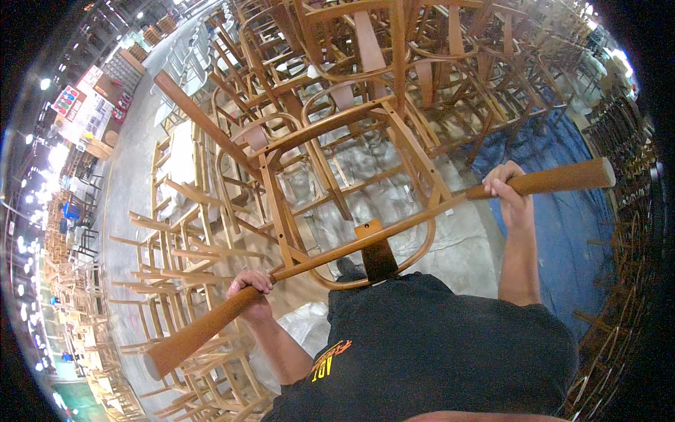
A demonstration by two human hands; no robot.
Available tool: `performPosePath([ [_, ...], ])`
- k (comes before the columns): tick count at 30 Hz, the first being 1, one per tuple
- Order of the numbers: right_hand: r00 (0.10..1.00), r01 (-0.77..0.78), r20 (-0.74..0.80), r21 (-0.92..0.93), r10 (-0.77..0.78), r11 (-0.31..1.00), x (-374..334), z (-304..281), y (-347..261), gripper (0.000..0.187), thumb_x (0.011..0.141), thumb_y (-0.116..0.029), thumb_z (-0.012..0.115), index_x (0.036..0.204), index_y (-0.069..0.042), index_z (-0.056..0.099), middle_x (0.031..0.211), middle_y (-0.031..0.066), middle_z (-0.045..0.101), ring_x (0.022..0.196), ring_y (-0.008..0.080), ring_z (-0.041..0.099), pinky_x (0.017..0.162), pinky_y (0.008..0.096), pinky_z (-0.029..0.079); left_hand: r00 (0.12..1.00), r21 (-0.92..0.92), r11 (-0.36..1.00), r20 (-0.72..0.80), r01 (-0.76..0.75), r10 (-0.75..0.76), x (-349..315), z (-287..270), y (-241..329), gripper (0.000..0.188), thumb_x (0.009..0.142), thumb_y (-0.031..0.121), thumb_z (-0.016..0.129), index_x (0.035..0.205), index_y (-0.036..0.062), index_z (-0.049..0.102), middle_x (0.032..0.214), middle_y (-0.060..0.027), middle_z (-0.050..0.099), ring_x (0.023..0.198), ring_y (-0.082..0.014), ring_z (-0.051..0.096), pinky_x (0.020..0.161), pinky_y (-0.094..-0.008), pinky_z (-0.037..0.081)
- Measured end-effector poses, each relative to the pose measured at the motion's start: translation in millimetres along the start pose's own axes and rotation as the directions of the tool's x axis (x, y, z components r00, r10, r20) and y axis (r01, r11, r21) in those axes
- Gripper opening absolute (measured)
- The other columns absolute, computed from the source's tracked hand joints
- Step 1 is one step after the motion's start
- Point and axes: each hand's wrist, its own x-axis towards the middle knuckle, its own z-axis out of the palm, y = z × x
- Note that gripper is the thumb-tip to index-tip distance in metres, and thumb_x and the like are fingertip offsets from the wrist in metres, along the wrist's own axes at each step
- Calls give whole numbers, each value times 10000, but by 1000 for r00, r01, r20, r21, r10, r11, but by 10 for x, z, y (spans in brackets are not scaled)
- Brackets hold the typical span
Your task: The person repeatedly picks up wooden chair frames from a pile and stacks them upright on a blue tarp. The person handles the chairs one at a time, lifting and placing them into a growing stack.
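Note:
A brown wooden chair frame [325,133] with an open, seatless middle is held upside down or tilted in front of my body. My left hand [252,290] is wrapped round one of its thick tapered legs [200,329], close to where the leg meets the rail. Round the opposite near leg [562,178] my right hand [508,184] is closed in the same way. Two more legs point away from me, one of them at the far left [200,119]. The curved back with its dark splat [378,259] hangs low, near my shirt.
Many brown chair frames [443,67] are crowded together ahead. Pale unfinished frames [183,271] are stacked at the left. Blue sheeting [545,162] covers the floor at right, and grey sheeting [457,246] lies below. A grey aisle [133,165] runs along the left.

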Motion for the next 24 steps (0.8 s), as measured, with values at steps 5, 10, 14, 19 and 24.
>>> performPosePath([
  [5,987,-154,-69,-103,147,983,831,608,727,143,925,-108,697,865,-85,570,896,52,633,930,187,621,918,358,438,999,20,1000,-49,10,-9,916,-482,-683,514,979,448,427,731,19,562,649,-126,547,650,-254,547,702,-399,465],
  [10,953,-296,-128,-180,276,938,1359,953,1411,138,950,-161,715,925,-103,592,1082,55,676,1045,165,615,957,336,442,970,74,967,18,242,-244,1863,-1109,-1199,464,962,378,448,710,12,580,654,-149,567,655,-269,545,726,-415,461],
  [14,916,-397,-136,-170,377,902,1608,1240,1711,145,955,-201,718,950,-134,590,1196,69,655,1108,159,566,979,329,429,928,-23,933,122,358,-353,2377,-1445,-1423,433,945,328,462,678,9,580,659,-160,580,671,-283,551,736,-420,454],
  [19,889,-450,-181,-180,420,875,1887,1289,2198,171,934,-234,745,953,-121,617,1228,98,667,1190,202,566,1056,387,404,875,94,870,-14,483,-484,2826,-1603,-1689,388,913,302,536,685,-7,592,662,-164,580,670,-286,570,732,-417,461],
  [24,886,-463,-106,-269,452,844,2160,1312,2662,165,960,-232,717,991,-111,609,1291,107,645,1212,201,553,1055,365,400,903,-42,905,-55,424,-426,2969,-1650,-2032,314,892,230,555,672,6,579,639,-142,568,608,-288,564,726,-429,465],
])
